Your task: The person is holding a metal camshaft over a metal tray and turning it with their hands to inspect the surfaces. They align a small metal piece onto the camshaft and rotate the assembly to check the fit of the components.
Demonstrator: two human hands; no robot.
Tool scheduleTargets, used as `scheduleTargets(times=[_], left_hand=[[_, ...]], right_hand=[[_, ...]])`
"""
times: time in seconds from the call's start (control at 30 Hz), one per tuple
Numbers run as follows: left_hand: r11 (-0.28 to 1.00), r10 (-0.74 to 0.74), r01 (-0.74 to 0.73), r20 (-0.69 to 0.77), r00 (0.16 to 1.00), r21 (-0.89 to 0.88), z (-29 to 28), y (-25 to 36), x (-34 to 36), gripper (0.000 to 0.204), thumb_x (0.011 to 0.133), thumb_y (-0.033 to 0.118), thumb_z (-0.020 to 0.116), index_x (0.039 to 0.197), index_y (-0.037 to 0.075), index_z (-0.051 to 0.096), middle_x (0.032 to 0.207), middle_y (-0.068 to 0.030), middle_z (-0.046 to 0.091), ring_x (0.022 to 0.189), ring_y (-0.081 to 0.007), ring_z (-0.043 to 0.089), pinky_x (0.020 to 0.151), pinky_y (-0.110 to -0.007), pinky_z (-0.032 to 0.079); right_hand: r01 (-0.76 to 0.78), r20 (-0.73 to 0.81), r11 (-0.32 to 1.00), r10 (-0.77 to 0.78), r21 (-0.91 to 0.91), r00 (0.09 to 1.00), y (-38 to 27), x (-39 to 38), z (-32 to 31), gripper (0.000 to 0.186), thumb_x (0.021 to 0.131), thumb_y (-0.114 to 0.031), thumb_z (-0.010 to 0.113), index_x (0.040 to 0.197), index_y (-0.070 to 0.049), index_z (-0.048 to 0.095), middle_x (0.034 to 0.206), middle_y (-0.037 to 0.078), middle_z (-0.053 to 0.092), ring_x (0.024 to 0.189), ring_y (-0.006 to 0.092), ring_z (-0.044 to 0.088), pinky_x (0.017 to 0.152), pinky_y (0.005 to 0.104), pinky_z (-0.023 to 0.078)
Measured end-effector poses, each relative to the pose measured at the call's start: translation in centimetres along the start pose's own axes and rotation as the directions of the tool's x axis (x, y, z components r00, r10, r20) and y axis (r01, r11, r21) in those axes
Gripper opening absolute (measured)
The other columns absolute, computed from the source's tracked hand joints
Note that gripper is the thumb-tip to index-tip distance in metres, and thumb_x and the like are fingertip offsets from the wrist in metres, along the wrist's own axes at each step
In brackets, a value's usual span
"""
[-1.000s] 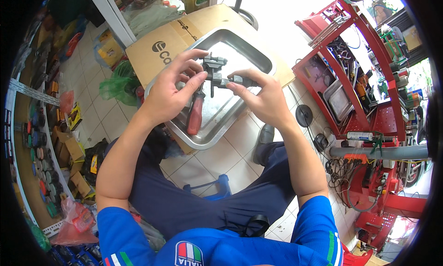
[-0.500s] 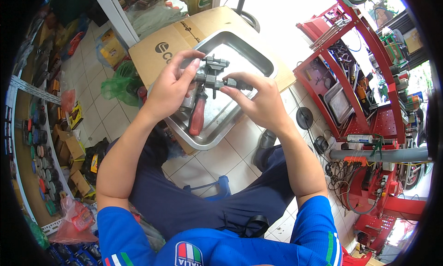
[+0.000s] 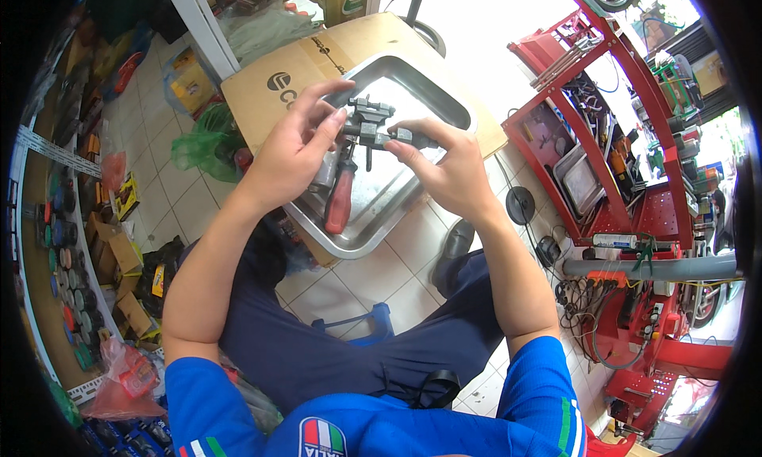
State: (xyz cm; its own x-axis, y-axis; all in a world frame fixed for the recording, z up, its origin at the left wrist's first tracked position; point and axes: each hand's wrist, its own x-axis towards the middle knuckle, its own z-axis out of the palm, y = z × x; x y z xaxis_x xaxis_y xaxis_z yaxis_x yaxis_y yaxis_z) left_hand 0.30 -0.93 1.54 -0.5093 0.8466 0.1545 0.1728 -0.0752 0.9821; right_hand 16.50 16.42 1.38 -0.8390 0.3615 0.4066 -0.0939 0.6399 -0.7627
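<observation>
My left hand (image 3: 294, 151) has its fingers curled round the left part of a dark metal tool (image 3: 371, 130) with a crosspiece and a short rod. My right hand (image 3: 448, 167) grips the tool's hex-shaped right end between thumb and fingers. Both hands are above a shallow steel tray (image 3: 357, 249), which rests on a cardboard surface (image 3: 258, 92). A red-handled screwdriver (image 3: 340, 199) lies in the tray beneath the tool, beside a silver metal cylinder (image 3: 321, 178) that is partly hidden by my left hand.
A red tool cart (image 3: 615, 155) with tools and a small tray stands at the right, near cables (image 3: 583, 298) and a grey pipe (image 3: 635, 268). At the left are shelves of round containers (image 3: 75, 290), boxes (image 3: 123, 251) and a green bag (image 3: 210, 144). My legs frame a blue plastic object (image 3: 369, 326).
My hands and the tool have shifted slightly down and turned a little since a second ago. My left index finger has lifted slightly in the last half second. Both grips hold.
</observation>
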Motion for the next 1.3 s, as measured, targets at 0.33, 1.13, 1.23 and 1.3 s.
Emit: scheduleTargets(times=[0.33,1.13,1.23,1.3], left_hand=[[0.993,-0.115,0.115,-0.036,0.993,0.001,-0.3,-1.5,0.7,0.031,0.111,0.021,0.052,0.141,0.013,0.057,0.078,0.0071,0.052,0.068,-0.0037,0.047,0.067,-0.02,0.042],[0.997,-0.072,0.072,-0.042,0.997,-0.02,0.8,-1.7,1.1,0.034,0.112,0.017,0.047,0.146,0.012,0.05,0.096,0.0047,0.051,0.077,-0.001,0.046,0.067,-0.018,0.044],[0.994,-0.104,0.105,-0.003,0.995,0.029,-0.8,-2.4,1.2,0.027,0.113,0.02,0.049,0.136,0.011,0.059,0.096,0.0056,0.057,0.074,0.0006,0.044,0.063,-0.017,0.039],[0.99,-0.103,0.101,0.013,0.995,0.097,-0.5,-2.2,1.3,0.026,0.112,0.02,0.052,0.133,0.009,0.063,0.094,0.0047,0.057,0.079,-0.0019,0.049,0.067,-0.019,0.042]], right_hand=[[0.129,0.002,0.984,-0.13,-0.119,0.992,0.4,-0.6,0.8,0.026,0.089,-0.02,0.082,0.106,-0.002,0.073,0.094,0.014,0.073,0.082,0.0283,0.073,0.072,0.0359,0.056],[0.142,-0.02,0.985,-0.145,-0.1,0.989,1.2,-0.9,0.0,0.031,0.093,-0.031,0.075,0.106,-0.003,0.072,0.099,0.018,0.073,0.093,0.0385,0.071,0.082,0.0441,0.057],[0.123,-0.033,0.991,-0.124,-0.049,0.992,1.7,-0.9,0.8,0.033,0.092,-0.031,0.076,0.107,-0.002,0.072,0.099,0.019,0.073,0.094,0.0397,0.07,0.082,0.0457,0.056],[0.082,-0.024,0.996,-0.083,-0.02,0.996,1.9,-1.1,0.9,0.034,0.091,-0.03,0.077,0.107,-0.001,0.071,0.1,0.019,0.072,0.095,0.0404,0.069,0.082,0.0463,0.055]])
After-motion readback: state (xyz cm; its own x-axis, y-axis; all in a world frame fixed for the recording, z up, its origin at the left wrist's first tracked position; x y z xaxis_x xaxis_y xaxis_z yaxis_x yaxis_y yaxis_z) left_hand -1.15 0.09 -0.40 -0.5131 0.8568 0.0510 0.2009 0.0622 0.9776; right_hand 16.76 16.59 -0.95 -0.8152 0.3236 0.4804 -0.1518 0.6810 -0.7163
